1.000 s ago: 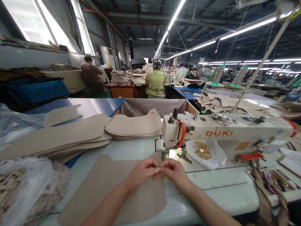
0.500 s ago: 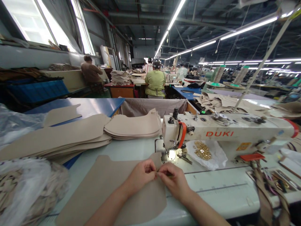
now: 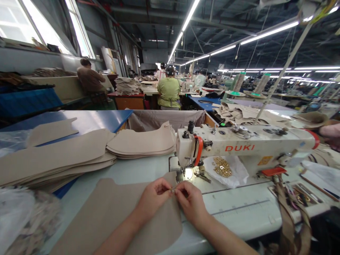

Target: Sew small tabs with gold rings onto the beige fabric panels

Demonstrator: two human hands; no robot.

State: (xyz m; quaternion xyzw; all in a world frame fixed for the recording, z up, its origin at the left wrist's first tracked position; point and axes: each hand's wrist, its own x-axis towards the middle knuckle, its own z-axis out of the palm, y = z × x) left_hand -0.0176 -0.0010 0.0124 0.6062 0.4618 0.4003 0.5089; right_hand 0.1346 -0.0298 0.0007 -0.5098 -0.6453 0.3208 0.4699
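Observation:
My left hand [image 3: 154, 196] and my right hand [image 3: 190, 202] meet fingertip to fingertip over a tan cut piece [image 3: 111, 216] lying flat on the sewing table. Both pinch one small pale part [image 3: 173, 189], too small to name. They sit just in front of the needle area of a white DUKI sewing machine [image 3: 247, 147]. Behind the needle, a heap of small brass rings [image 3: 221, 167] rests on a clear plastic bag.
Stacks of tan cut pieces [image 3: 66, 156] lie at left, with plastic bags [image 3: 18, 216] of small parts at lower left. Straps and tools [image 3: 294, 198] crowd the right edge. Other people sit at tables farther back, one in a green top [image 3: 168, 92].
My hands have dropped slightly toward the tan piece and stay pinched together. The view has shifted a little to the right.

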